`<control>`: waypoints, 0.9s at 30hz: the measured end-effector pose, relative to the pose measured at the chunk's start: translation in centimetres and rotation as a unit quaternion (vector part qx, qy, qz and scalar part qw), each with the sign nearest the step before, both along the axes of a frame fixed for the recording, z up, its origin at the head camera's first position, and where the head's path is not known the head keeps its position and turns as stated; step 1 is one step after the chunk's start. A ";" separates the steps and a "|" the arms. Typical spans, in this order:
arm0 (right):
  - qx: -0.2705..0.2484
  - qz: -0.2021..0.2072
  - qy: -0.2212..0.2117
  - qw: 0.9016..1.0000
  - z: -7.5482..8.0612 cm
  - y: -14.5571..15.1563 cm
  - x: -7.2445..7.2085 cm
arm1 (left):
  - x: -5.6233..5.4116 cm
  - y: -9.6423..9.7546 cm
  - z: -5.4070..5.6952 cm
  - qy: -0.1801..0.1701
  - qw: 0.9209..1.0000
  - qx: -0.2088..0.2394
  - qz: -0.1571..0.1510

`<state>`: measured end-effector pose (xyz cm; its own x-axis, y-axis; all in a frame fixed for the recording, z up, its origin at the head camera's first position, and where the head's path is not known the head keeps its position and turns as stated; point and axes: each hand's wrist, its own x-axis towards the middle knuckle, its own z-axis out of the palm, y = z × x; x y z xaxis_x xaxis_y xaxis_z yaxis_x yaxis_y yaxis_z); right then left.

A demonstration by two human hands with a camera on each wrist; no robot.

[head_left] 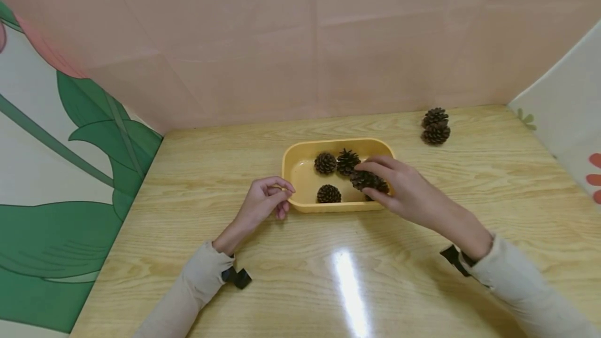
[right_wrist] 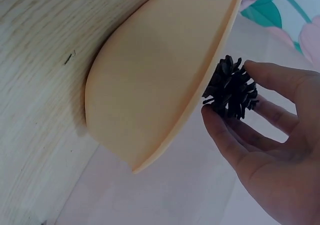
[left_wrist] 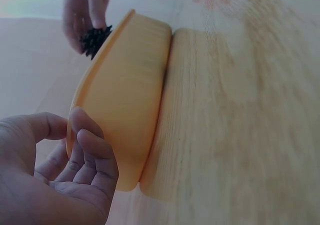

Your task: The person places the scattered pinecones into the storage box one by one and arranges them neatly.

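A yellow plastic basin (head_left: 300, 206) stands on the table with several brown pine cones inside, among them one pine cone (head_left: 325, 163) at the back and another (head_left: 328, 194) by the front wall. My left hand (head_left: 263, 202) pinches the basin's left rim between thumb and fingers, as the left wrist view also shows. Over the right end of the basin, my right hand (head_left: 410, 189) grips a pine cone (right_wrist: 232, 88) by its sides, at about rim height. Under that hand, part of a further cone shows, mostly hidden.
Two pine cones (head_left: 435, 127) lie touching at the back right of the wooden table (head_left: 211, 166). A pink cloth-like backdrop (head_left: 244, 46) rises behind the table's back edge. Printed panels with leaves (head_left: 94, 171) stand at the sides.
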<state>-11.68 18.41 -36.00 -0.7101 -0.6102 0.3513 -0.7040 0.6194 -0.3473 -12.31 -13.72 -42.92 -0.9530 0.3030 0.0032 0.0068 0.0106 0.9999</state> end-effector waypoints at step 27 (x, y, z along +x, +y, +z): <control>0.005 0.008 -0.026 1.000 -1.4 -0.7 0.0 | -0.1 -0.1 -0.2 0.004 1.000 0.001 -0.003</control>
<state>-11.63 17.73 -37.39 -0.7171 -0.6258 0.3068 -0.6952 0.6115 -0.3777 -12.37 -13.83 -43.08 -0.9510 0.3090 0.0113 0.0145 0.0082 0.9999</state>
